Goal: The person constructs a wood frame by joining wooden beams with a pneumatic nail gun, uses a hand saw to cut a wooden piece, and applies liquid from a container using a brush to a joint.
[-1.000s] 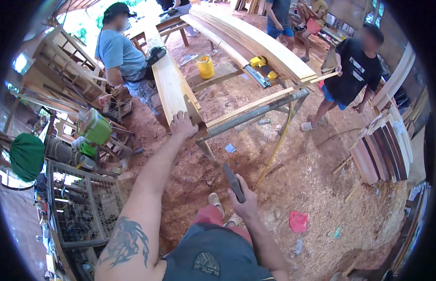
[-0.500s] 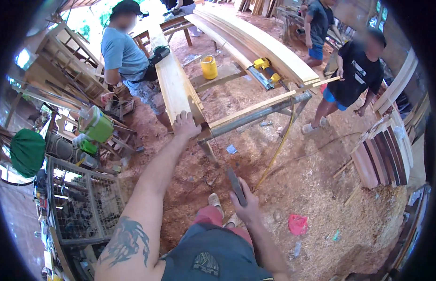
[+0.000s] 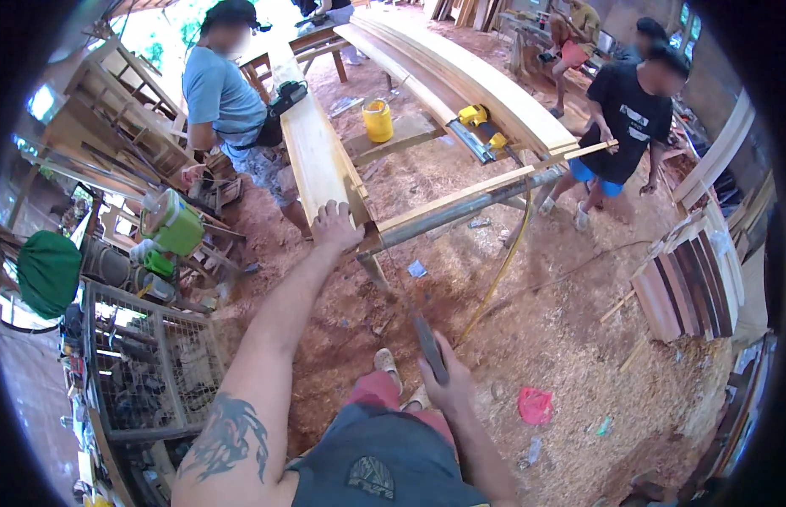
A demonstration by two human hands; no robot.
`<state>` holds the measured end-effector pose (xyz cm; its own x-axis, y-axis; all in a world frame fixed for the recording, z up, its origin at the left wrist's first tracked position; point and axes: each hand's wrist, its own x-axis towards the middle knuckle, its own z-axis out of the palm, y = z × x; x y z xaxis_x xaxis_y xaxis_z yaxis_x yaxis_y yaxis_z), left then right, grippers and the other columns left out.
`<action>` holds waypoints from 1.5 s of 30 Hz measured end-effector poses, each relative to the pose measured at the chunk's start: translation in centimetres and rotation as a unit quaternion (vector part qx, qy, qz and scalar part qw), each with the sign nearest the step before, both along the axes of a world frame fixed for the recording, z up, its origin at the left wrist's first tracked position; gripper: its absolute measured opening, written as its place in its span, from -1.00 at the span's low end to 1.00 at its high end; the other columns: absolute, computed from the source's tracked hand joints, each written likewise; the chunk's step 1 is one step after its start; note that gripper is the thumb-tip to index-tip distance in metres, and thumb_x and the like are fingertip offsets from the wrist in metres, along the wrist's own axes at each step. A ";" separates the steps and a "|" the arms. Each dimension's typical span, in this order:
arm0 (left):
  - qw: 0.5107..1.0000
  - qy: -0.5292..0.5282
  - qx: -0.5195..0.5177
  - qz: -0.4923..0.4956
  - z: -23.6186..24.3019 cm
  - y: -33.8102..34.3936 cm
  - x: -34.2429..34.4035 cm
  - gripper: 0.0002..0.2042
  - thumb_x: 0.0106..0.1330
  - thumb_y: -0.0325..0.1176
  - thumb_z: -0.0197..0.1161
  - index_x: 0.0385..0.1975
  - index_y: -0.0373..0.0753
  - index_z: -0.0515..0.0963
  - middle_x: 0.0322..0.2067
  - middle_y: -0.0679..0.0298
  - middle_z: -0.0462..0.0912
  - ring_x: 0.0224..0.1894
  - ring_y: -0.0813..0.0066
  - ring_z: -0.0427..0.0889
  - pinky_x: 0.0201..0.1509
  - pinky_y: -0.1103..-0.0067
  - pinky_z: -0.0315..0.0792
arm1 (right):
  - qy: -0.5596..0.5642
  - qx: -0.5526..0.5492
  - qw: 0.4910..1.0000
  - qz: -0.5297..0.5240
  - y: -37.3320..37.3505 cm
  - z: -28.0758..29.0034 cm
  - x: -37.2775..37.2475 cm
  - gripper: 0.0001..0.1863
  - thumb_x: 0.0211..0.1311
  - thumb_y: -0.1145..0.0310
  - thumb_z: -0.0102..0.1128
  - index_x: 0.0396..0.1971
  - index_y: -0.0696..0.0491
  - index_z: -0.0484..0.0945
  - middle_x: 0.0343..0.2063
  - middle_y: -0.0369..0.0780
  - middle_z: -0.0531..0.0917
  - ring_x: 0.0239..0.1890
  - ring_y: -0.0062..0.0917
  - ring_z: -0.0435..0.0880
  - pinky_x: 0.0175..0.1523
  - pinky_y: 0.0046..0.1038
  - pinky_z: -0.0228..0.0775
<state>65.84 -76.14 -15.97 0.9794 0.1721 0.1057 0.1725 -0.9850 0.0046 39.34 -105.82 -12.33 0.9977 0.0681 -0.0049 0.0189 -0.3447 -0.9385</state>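
Note:
My left hand (image 3: 338,226) lies with fingers spread on the near end of a long pale board (image 3: 315,156), pressing on its top. In my right hand (image 3: 451,378) is a long, straight dark handle (image 3: 430,345), apparently that of a hand saw. Its thin front part is blurred and points up toward the board's near end; whether it touches the wood I cannot tell. A shorter wood piece (image 3: 356,203) sits against the board's right side. Farther along the board stands a dark power tool (image 3: 288,97), close to a co-worker in a light blue shirt (image 3: 222,97).
A metal-framed stand (image 3: 469,211) carries long curved planks (image 3: 460,72) and a yellow nail gun (image 3: 477,127). A yellow bucket (image 3: 378,122) stands behind. A person in black (image 3: 627,118) holds a thin strip's end. A yellow hose (image 3: 507,266) hangs down; wood shavings cover the floor.
My right hand and the dark handle have shifted slightly down and right. The person in black has turned and stepped left; another person behind shows differently. My left hand stays on the board.

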 end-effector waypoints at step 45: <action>0.999 0.046 -0.007 0.011 1.6 -0.5 -0.7 -0.29 0.18 0.24 0.17 0.17 -0.21 0.38 0.17 0.11 0.34 0.29 0.11 0.28 0.32 0.21 0.27 | -0.037 -0.042 0.998 0.009 -5.4 -2.4 -8.9 -0.33 0.15 0.33 0.34 0.29 0.09 0.35 -0.19 -0.02 0.70 -0.16 -0.23 0.75 -0.11 -0.31 0.58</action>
